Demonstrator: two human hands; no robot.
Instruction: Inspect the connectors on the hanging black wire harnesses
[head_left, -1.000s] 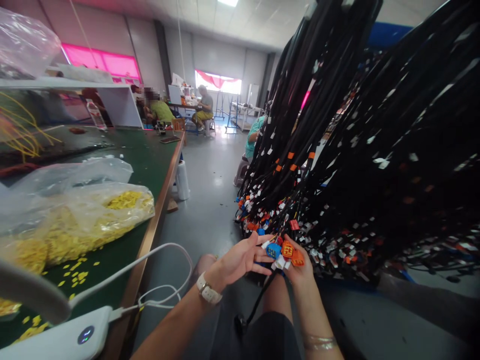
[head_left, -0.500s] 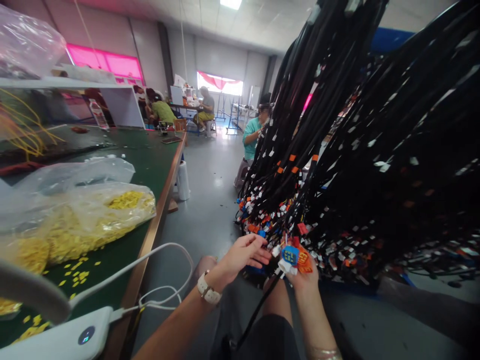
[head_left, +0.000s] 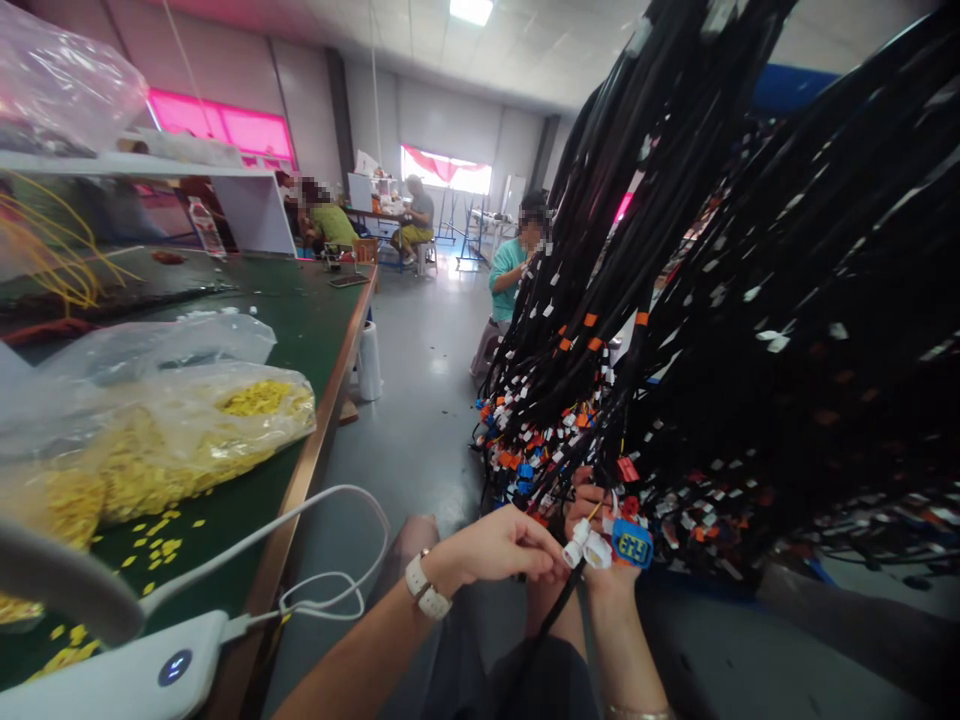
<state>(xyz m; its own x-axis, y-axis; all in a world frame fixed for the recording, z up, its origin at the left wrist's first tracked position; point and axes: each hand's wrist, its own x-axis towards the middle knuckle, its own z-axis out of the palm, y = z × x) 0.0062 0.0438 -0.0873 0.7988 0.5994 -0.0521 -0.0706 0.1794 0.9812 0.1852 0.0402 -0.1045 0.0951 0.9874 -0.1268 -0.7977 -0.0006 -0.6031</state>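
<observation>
My right hand (head_left: 604, 585) is closed around the end of a wire harness. A blue connector (head_left: 632, 544) with yellow inside faces me there, beside white connectors (head_left: 597, 550) and a red connector (head_left: 626, 468). My left hand (head_left: 517, 545), with a white-strapped watch at the wrist, reaches in from the left. Its thumb and fingers are pinched together at the edge of a small white connector (head_left: 574, 548). A black cable (head_left: 559, 603) runs down from the connectors past my legs.
Thick bundles of black harness cables (head_left: 600, 220) hang at the right, their ends crowded with connectors. On the left, a green table (head_left: 300, 330) bears a plastic bag of yellow pieces (head_left: 187, 430) and a white power bank (head_left: 142, 665). A person in teal (head_left: 510, 265) sits beyond the cables.
My left hand has moved right and down, its spread fingers now closed at a white connector. The connectors in my right hand have turned; the orange one no longer shows in front.
</observation>
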